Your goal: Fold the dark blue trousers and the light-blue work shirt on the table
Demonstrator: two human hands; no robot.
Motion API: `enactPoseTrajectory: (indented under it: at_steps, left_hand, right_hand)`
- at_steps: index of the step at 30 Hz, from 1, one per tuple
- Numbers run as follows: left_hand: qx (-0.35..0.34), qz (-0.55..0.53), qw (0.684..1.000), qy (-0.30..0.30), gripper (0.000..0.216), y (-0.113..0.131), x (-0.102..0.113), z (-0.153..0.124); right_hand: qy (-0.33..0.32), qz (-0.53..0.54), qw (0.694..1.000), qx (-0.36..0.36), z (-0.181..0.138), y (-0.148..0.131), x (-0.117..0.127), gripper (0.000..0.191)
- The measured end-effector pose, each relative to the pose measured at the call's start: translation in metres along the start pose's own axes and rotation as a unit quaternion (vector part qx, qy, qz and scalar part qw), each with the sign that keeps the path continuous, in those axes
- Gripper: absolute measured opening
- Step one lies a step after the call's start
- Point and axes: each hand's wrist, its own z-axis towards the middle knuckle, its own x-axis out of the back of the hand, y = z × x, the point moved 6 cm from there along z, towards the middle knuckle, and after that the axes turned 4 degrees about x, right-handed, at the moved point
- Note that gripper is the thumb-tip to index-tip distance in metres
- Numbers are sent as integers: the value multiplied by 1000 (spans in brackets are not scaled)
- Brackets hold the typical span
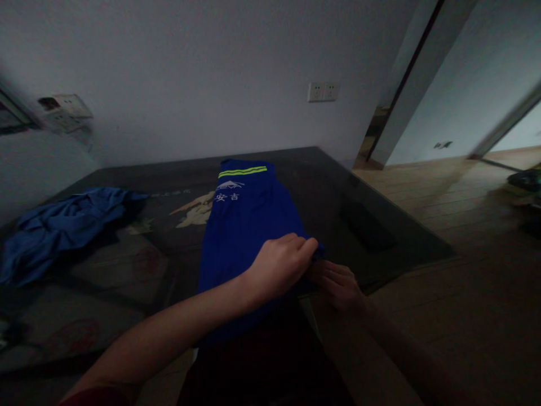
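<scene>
A royal-blue garment (pixel 249 231) with yellow-green stripes and white lettering lies partly folded on the dark table (pixel 313 180), its near end hanging over the front edge. My left hand (pixel 284 260) is closed on the garment's right edge, fingers curled over bunched cloth. Just below and to the right, my right hand (pixel 338 285) pinches the same edge from the side. The two hands nearly touch, and the cloth between them is mostly hidden.
A crumpled darker blue cloth (pixel 63 228) lies at the table's left. A black flat object (pixel 367 225) sits on the right side. The wall with sockets (pixel 323 92) stands behind the table, and wooden floor (pixel 439 208) runs along the right.
</scene>
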Motion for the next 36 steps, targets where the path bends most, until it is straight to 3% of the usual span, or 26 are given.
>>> enactPoseTrajectory:
  at_steps: [3,6,9,11,16,21,24,28,30,33,36]
  left_hand:
    - [-10,-35,998,-57,9,9,-23,-4]
    - [12,-97,992,-84,14,4,-41,-16]
    - [6,-151,983,-100,26,-3,-49,-31]
    - [-14,-171,979,-113,34,-4,-52,-40]
    - [-52,-207,970,-117,41,-3,-52,-51]
    - [-94,-234,961,-113,38,-3,-43,-57]
    - [-95,-223,967,-84,33,-23,-33,-56]
    - [-33,-152,987,-35,30,-80,-29,-31]
    - [-39,-126,991,-32,31,-99,-36,-7]
    - [-89,-87,990,-71,39,-105,-63,38]
    - [-81,-54,986,-135,47,-105,-99,76]
  right_hand:
    - [30,-18,999,-22,-12,-4,-1,21]
    - [34,-10,995,-92,-26,-7,-5,18]
    - [51,-26,983,-176,-41,-9,-5,14]
    - [64,-52,978,-193,-48,-9,-3,13]
    - [28,-41,994,-102,-46,-1,3,32]
    - [-172,-23,985,3,-32,9,-7,48]
    - [-199,-54,978,36,-29,10,-7,44]
    - [-184,-91,977,55,-31,10,-5,34]
    - [-176,-98,978,60,-32,9,-5,32]
    - [-157,-108,979,69,-32,6,-5,29]
    - [-145,-109,981,73,-30,3,-4,26]
